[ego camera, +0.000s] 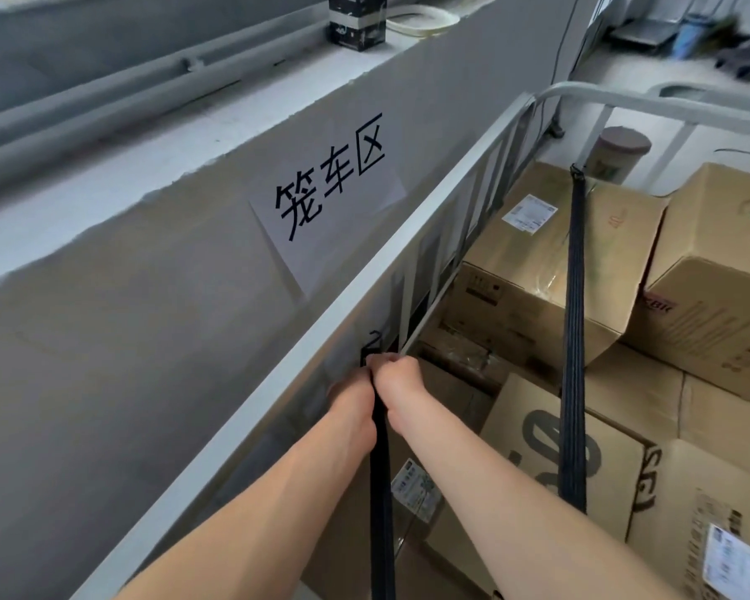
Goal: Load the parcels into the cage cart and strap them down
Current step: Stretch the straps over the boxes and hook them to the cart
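The grey cage cart's top rail (278,383) runs diagonally from lower left to upper right. Inside it lie several brown cardboard parcels (550,275), some with white labels. A dark strap (574,339) stretches over the parcels from a hook on the far rail. A second dark strap (381,491) runs up between my forearms to a black hook at the near side rail. My left hand (351,396) and my right hand (397,374) are both closed on this strap's end, right at the rail.
A grey wall with a paper sign (328,197) stands just behind the cart. On the ledge above sit a black box (356,19) and a white tape roll (423,19). A lidded cup (620,153) stands beyond the cart.
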A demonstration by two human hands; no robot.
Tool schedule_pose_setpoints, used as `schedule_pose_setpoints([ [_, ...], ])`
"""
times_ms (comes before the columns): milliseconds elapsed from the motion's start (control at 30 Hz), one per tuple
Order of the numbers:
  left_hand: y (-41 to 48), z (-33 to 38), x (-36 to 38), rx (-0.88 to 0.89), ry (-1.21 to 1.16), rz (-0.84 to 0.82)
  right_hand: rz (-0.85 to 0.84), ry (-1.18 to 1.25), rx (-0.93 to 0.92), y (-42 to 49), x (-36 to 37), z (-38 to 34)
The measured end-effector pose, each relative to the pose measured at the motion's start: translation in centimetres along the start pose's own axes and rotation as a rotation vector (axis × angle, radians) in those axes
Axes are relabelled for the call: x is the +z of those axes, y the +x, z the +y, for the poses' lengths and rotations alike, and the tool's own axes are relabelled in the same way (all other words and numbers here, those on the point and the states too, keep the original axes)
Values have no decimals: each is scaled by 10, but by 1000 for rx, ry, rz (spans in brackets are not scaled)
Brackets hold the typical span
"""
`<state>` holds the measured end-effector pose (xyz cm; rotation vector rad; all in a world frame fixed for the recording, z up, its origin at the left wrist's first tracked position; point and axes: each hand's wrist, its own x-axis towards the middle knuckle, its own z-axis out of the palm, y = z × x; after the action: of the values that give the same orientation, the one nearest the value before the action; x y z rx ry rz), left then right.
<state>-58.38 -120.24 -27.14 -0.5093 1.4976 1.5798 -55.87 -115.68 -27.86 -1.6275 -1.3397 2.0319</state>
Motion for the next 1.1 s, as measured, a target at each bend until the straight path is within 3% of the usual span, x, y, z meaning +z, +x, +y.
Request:
schedule_pose_setpoints([
  [133,-2,-16,-21,-44,23,4,-131,-58,42,-5,-1,16],
  [267,-21,-19,-34,12,165,-11,-136,-102,41,-19,-13,16],
  [400,-49,-11,-44,105,518,-61,-156,-115,20,-42,-33,17],
  [533,-97,-4,-51,263,804,0,-165,-242,-6,-90,-70,14],
  [800,-272,-41,-46,415,944,-9,6,-806,-283,-230,-210,-15],
  [967,-407,-108,-44,494,1126,20,-34,-1126,-428,-331,-308,-11],
  [1100,-494,-145,-23,579,1223,-38,-22,-1226,-416,-411,-373,4],
])
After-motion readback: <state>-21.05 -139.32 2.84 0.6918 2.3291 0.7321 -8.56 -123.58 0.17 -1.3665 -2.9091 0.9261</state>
